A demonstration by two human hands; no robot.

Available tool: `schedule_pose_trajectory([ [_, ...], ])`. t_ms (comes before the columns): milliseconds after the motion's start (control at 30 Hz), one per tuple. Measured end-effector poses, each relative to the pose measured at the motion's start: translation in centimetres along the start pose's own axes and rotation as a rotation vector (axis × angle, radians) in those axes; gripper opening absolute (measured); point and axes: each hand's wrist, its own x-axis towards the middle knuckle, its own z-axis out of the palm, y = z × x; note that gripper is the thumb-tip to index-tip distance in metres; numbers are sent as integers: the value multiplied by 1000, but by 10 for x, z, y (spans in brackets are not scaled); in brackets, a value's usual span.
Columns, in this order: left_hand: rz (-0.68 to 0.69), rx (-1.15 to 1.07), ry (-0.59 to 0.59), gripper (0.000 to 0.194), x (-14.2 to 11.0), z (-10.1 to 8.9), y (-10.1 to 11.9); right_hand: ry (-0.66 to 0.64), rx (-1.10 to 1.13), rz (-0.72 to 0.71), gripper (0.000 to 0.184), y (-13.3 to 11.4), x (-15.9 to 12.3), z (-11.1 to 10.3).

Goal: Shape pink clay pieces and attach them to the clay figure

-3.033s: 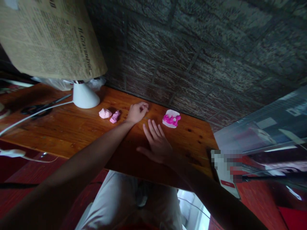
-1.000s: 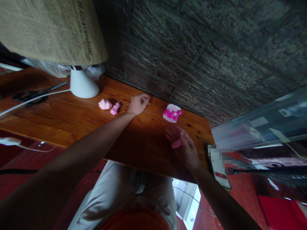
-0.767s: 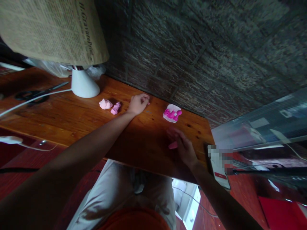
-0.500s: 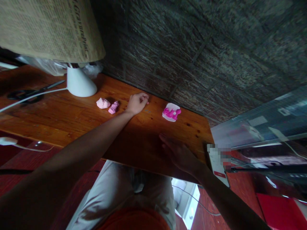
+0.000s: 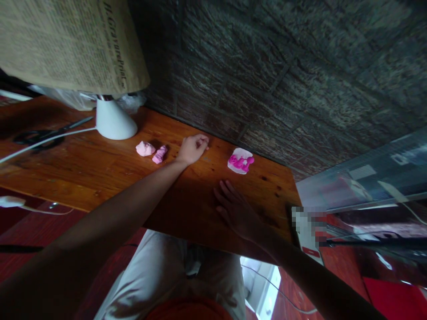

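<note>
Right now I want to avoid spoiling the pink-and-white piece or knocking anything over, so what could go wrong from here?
The right hand is close to the pink-and-white piece; sliding forward might smudge it.

The phone-like device sits at the right edge of the table, near the right forearm, so a sideways swing could knock it off.

The cord crosses the scissors; a tug might drag them or shift the lamp.

The left hand [image 5: 192,149] curls loosely at the end of its outstretched forearm [image 5: 133,203], while the right hand [image 5: 237,210] is flat, palm down
</note>
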Motion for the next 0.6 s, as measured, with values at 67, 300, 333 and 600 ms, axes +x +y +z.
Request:
schedule_pose_trajectory([
  [67,-5,0,-6,20,0,0,1,6,21,17,57,0,-1,-1],
  [300,3,-51,-9,18,-1,0,1,129,128,144,74,0,-36,3],
  [333,2,-47,-13,17,-1,1,1,141,130,181,74,2,-45,4],
  [600,-4,-35,-27,16,0,3,-1,150,250,234,60,-1,-54,-6],
])
